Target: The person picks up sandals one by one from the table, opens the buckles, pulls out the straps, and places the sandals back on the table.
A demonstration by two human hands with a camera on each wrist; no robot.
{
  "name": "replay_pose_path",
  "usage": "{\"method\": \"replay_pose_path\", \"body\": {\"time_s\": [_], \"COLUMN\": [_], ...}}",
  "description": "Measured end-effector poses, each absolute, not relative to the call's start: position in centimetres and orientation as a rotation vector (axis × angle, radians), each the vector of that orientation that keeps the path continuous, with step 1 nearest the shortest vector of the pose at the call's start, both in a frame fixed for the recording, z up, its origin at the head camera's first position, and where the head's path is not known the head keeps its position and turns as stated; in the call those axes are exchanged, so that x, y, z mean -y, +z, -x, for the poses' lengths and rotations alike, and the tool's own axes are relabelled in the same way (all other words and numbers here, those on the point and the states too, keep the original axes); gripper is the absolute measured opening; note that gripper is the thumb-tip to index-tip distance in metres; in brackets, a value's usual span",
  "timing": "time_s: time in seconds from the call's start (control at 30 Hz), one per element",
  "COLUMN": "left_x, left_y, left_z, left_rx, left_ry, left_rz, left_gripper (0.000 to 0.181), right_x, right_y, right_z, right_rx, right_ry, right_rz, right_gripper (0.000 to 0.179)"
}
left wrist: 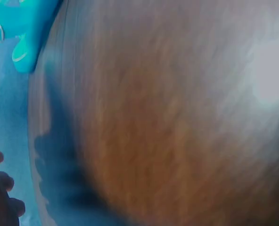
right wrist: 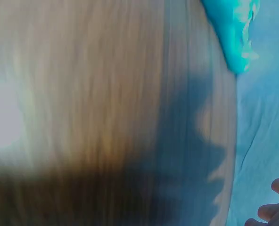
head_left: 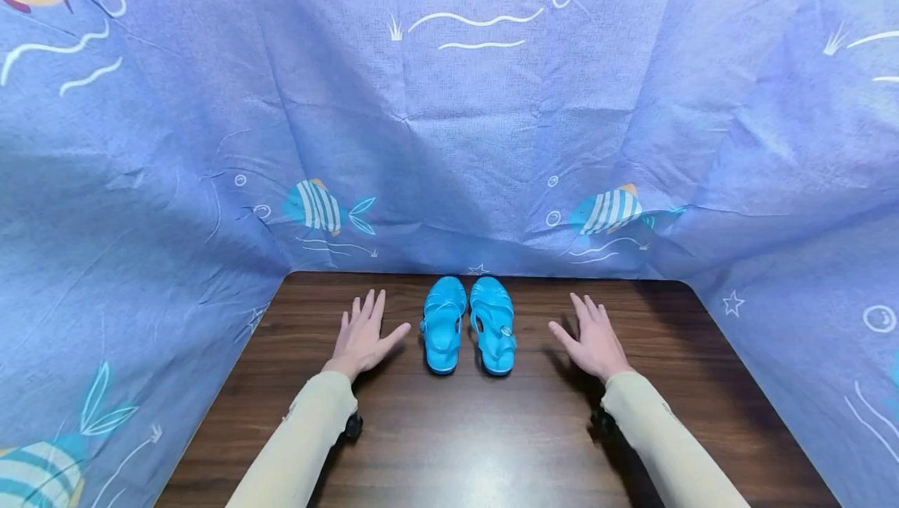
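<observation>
Two blue sandals stand side by side near the far edge of the table, toes pointing away: the left sandal (head_left: 443,321) and the right sandal (head_left: 494,321). Each has a strap with a small round buckle on its outer side. My left hand (head_left: 363,342) is to the left of the pair, palm down with fingers spread, apart from the sandals. To their right my right hand (head_left: 593,340) mirrors it, fingers extended and holding nothing. Both wrist views catch part of a sandal (left wrist: 24,52) and a few fingertips; the wood there is blurred.
The dark wooden table (head_left: 449,430) has a bright glare spot near its front. A blue curtain (head_left: 449,141) printed with fish hangs behind it and along both sides. A black wrist device (head_left: 353,425) sits under the left sleeve, another under the right.
</observation>
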State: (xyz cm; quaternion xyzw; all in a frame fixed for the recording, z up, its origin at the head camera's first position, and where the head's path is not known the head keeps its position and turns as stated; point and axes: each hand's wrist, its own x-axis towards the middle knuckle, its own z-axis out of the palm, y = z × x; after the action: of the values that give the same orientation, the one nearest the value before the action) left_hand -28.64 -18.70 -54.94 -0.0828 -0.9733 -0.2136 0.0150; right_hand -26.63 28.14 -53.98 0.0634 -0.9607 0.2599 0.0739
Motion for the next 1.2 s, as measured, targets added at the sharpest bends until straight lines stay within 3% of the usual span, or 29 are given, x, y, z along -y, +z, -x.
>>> {"method": "replay_pose_path", "body": {"time_s": [0.6, 0.9, 1.2], "left_x": [15.6, 14.1, 13.0], "left_y": [-55.3, -55.4, -56.4], "left_z": [25.6, 24.8, 24.8], "left_rx": [2.931, 2.973, 2.919], "left_ry": [-1.116, -1.225, -1.220], "left_rz": [0.360, 0.292, 0.448], "left_gripper": [0.096, 0.114, 0.128], "right_x": [-21.1, -16.6, -13.3], "right_y": [-52.8, -50.5, -49.6], "right_z": [23.4, 22.2, 21.6], "right_rx": [2.749, 2.673, 2.692], "right_ry": [1.089, 1.171, 1.226], "right_rz": [-0.386, -0.551, -0.649], "right_gripper": [0.081, 0.082, 0.088]}}
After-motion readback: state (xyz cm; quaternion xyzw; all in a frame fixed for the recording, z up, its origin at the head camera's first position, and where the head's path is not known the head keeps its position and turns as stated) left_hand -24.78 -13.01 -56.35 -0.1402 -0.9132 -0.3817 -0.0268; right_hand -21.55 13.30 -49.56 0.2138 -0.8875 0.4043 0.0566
